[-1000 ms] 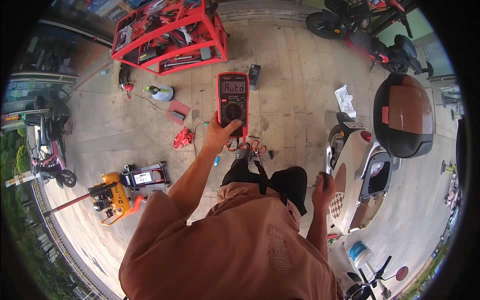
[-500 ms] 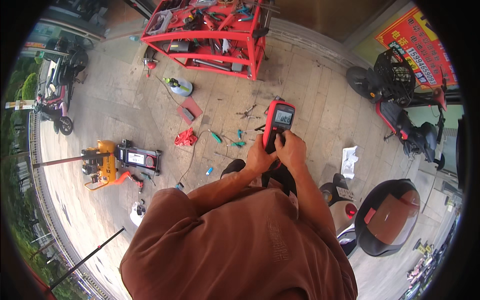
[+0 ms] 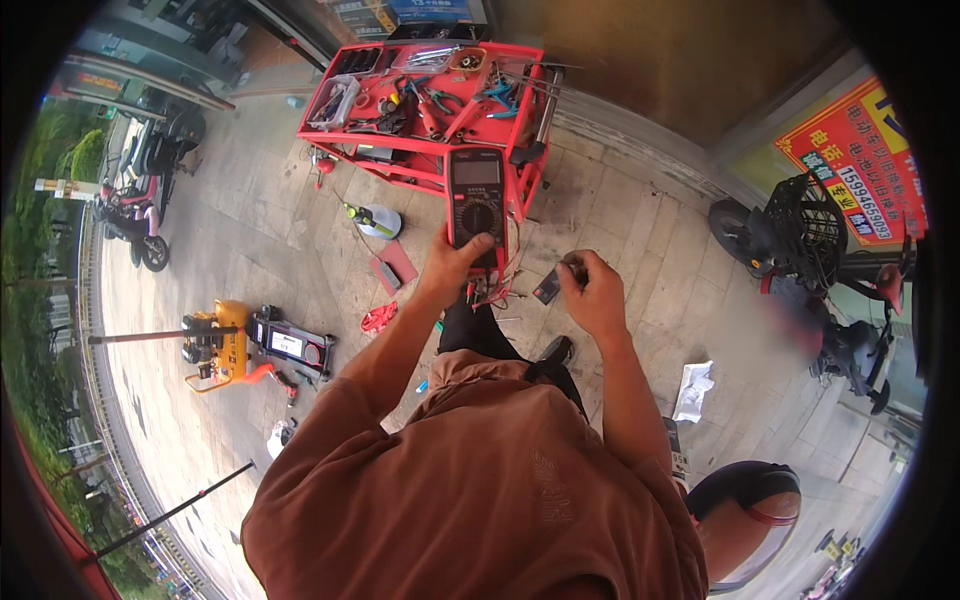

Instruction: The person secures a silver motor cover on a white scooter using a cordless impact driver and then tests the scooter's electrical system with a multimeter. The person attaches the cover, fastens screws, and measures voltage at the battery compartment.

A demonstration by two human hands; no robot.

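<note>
Upright in my left hand (image 3: pixel 453 268) is a red-and-black multimeter (image 3: pixel 478 208) with a round dial and a blank grey screen. My left thumb lies on its face below the dial. Thin red and dark leads (image 3: pixel 484 290) hang about its lower end. My right hand (image 3: pixel 598 290), held apart to the right, is closed on a small dark rectangular object (image 3: pixel 547 288); its kind is not clear, as the fingers cover part of it.
Ahead stands a red tool cart (image 3: pixel 372 160) loaded with pliers and other tools. A spray bottle (image 3: pixel 375 221), an orange compressor (image 3: pixel 228 340) and a floor jack (image 3: pixel 290 342) are to the left. A parked scooter (image 3: pixel 800 290) stands right; white paper (image 3: pixel 692 391) lies on the paving.
Both hands were together on a red meter with a lit screen. Now they are apart, the left farther left with the blank-screened multimeter, the right with the small dark object. The view has shifted.
</note>
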